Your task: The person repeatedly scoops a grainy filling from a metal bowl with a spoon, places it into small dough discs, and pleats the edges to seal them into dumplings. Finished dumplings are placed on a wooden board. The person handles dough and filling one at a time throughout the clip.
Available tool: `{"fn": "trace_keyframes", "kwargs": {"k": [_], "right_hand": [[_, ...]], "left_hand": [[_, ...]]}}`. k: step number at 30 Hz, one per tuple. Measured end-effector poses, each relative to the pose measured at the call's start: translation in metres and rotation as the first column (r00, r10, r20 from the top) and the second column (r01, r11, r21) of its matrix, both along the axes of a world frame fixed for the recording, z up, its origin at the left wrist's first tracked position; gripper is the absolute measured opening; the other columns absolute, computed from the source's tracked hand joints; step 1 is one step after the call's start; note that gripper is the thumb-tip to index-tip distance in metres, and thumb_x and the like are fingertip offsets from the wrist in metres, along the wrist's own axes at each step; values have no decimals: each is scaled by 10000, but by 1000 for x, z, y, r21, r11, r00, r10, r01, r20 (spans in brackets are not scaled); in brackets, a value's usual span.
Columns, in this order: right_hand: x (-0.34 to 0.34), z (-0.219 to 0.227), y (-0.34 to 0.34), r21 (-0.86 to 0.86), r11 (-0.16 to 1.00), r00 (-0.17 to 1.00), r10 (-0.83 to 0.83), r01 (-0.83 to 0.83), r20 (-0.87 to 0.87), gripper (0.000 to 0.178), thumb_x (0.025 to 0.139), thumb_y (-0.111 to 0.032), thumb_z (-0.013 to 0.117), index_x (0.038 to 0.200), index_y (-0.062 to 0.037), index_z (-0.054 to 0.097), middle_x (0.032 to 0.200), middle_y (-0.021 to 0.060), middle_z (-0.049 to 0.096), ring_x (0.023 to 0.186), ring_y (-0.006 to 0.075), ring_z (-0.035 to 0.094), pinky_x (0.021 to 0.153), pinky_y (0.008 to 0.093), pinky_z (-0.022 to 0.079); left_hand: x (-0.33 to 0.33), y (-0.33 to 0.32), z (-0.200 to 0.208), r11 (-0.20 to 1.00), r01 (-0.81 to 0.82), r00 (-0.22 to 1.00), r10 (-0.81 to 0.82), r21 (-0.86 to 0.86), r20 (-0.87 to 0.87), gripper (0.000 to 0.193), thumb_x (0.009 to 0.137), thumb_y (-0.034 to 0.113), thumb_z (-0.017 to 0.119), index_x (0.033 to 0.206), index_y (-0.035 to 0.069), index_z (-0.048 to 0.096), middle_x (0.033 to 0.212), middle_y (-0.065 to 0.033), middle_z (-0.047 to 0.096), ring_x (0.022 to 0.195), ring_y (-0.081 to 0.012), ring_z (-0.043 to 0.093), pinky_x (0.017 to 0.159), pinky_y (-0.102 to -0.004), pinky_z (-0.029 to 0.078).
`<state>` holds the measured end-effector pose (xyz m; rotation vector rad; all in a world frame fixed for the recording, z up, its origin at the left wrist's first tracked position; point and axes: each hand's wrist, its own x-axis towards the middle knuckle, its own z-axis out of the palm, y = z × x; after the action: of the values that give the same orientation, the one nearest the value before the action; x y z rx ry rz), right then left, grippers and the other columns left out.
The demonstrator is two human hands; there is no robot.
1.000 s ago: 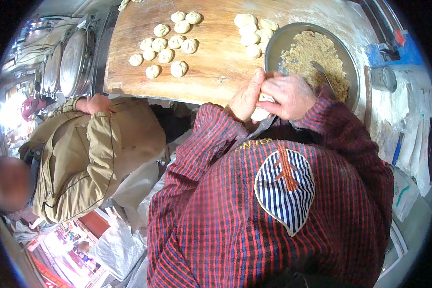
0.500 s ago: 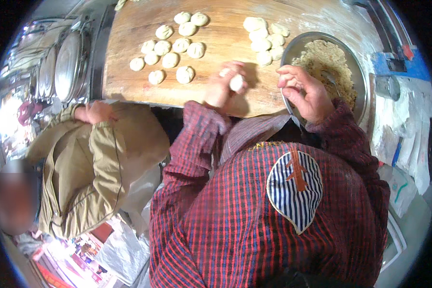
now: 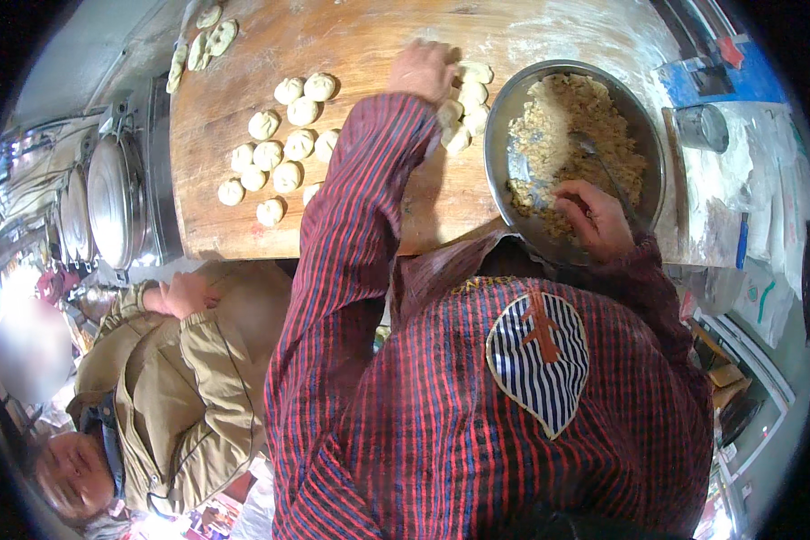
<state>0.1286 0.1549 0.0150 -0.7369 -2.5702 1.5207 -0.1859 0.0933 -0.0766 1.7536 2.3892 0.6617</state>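
Note:
My left hand [image 3: 423, 70] is stretched out over the wooden board, back upward, beside a cluster of pale dough pieces [image 3: 474, 94]. Its fingertips are blurred and partly hidden, so whether it grips dough does not show. Loosely bent, with a gap by the thumb, my right hand [image 3: 596, 218] hovers over the near side of a metal bowl [image 3: 497, 184]. No object shows in it. Crumbly tan filling [image 3: 562, 103] lies in the bowl, along with a metal spoon [image 3: 588, 144]. Several pleated buns [image 3: 267, 155] sit left of my left forearm, which covers some of them.
The wooden board [image 3: 216, 103] holds more shaped dough [image 3: 216, 38] at its far left corner. A metal cup [image 3: 702, 129] stands right of the bowl, near a blue object [image 3: 724, 79]. At the left, a person in a tan jacket [image 3: 171, 378] stands close to the board.
My left hand has moved away from me toward the dough cluster; the white dough in it earlier no longer shows. My right hand has come over the bowl's near side. The view has shifted.

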Motion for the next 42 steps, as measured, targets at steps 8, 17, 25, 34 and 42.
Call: {"fn": "trace_keyframes", "kwargs": {"k": [8,17,25,34,42], "right_hand": [[-3,-2,1,23,997,989,77,-74,-125,151,882,-120,533,989,-23,579,847,103,612,739,178,591,689,291,466],[-60,4,-17,-441,897,951,-115,-25,-288,343,890,-135,559,1196,-40,438,740,22,548,623,64,483,592,221,412],[-53,-7,-24,-129,980,903,-191,152,-385,247,889,-140,543,1108,-33,583,1008,130,648,890,195,642,767,306,496],[-15,-5,-21,-434,901,982,-83,1,-171,209,892,-100,539,1090,-37,560,825,15,593,597,47,497,547,200,432],[-5,-5,-36,-585,811,981,-130,22,-143,152,860,-164,597,881,-20,553,679,66,587,546,96,545,508,263,437]], "left_hand": [[29,30,23,911,114,993,-103,-396,49,415,814,147,612,1203,63,496,1263,-143,477,1136,-309,473,960,-403,421],[121,-46,75,813,-533,354,-38,235,934,300,970,246,398,1008,-31,507,896,-94,586,768,-168,563,711,-286,471],[194,-61,87,864,-456,175,-151,216,973,533,976,206,367,1411,-27,163,1278,-172,444,1162,-223,441,988,-292,335],[207,-85,95,915,-404,-65,-8,-19,998,447,925,105,502,1320,-55,366,1156,-132,552,1034,-157,536,874,-278,444],[217,-97,94,853,-515,191,21,82,981,360,869,-9,552,1195,-40,402,1094,-174,567,995,-168,543,860,-282,448]]}}
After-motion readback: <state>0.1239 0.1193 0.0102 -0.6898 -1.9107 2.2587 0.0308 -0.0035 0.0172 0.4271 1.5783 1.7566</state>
